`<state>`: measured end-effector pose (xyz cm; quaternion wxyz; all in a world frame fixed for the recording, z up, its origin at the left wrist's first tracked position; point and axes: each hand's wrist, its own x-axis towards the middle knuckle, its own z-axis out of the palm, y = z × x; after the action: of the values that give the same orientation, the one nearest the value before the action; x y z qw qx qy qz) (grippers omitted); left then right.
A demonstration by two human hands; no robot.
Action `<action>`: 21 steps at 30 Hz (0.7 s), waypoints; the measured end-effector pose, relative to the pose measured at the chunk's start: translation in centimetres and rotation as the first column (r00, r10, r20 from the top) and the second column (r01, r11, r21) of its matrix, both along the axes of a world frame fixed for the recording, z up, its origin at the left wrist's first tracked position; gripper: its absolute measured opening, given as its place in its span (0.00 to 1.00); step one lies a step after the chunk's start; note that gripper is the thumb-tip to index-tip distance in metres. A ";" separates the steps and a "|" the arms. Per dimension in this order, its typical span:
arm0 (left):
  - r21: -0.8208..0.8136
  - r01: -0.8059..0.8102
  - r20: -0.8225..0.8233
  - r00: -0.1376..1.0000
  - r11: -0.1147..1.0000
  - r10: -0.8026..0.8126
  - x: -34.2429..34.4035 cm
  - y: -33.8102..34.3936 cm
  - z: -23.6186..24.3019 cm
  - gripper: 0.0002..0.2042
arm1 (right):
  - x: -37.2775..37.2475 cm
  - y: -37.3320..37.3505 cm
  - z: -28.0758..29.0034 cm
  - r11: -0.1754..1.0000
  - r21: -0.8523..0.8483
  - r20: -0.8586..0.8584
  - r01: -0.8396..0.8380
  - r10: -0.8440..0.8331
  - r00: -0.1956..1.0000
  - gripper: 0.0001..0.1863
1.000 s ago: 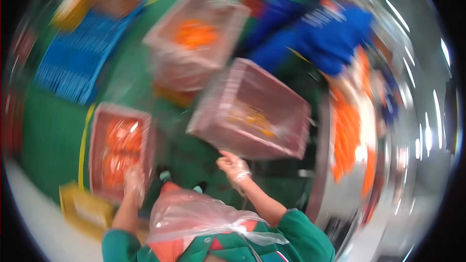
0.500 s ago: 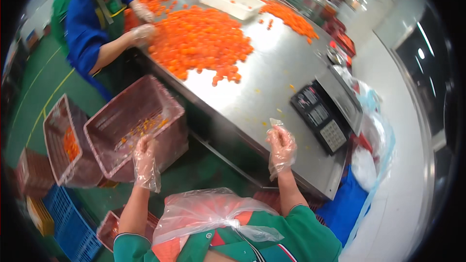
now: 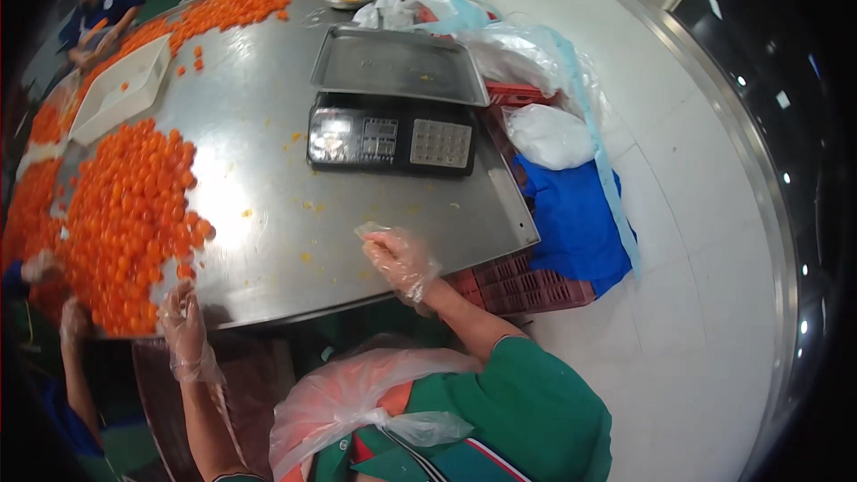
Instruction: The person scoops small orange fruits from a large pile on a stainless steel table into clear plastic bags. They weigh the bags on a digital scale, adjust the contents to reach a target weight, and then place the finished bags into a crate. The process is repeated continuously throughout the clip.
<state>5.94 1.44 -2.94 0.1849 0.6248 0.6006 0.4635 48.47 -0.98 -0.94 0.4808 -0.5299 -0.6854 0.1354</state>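
My left hand (image 3: 186, 335), in a clear plastic glove, is at the near edge of a heap of orange balls (image 3: 129, 214), its fingers loosely bent and apart, holding nothing visible. My right hand (image 3: 399, 263), also gloved, hovers over the steel table (image 3: 268, 259) with fingers curled in; what is inside them, if anything, is hidden. Beyond it sit a black digital scale (image 3: 388, 134) and a metal tray (image 3: 393, 62). A white plastic tub (image 3: 120, 94) stands behind the heap.
A co-worker's gloved hands (image 3: 73, 330) are at the left. Another person (image 3: 103, 9) works at the far end. Plastic bags (image 3: 549, 134), blue cloth (image 3: 576, 223) and a maroon crate (image 3: 513, 281) lie at the right edge. A bin (image 3: 165, 393) stands below the table.
The view has swung from the floor crates round to the table and scale. My left hand has moved from beside a bin to the heap's edge; my right hand stays curled, now farther over the table.
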 end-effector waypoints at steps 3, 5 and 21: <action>-0.131 -0.032 0.019 0.999 0.991 0.035 -2.0 1.4 -0.3 0.11 | 2.1 0.8 3.4 0.958 -0.153 -0.047 0.242 -0.252 0.967 0.10; -0.196 -0.043 0.034 0.998 0.980 0.051 -2.4 2.1 0.9 0.11 | 5.1 1.8 2.7 0.918 -0.271 -0.263 0.289 -0.360 0.895 0.10; -0.282 -0.167 0.026 0.983 0.945 0.182 -1.8 2.2 2.8 0.11 | 24.9 6.3 7.6 0.627 0.322 0.772 0.709 -0.607 0.186 0.10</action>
<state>4.14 3.68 -0.16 0.2447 0.5246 0.7079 0.4047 73.38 5.30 6.63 0.0748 -0.7906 -0.5196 -0.3152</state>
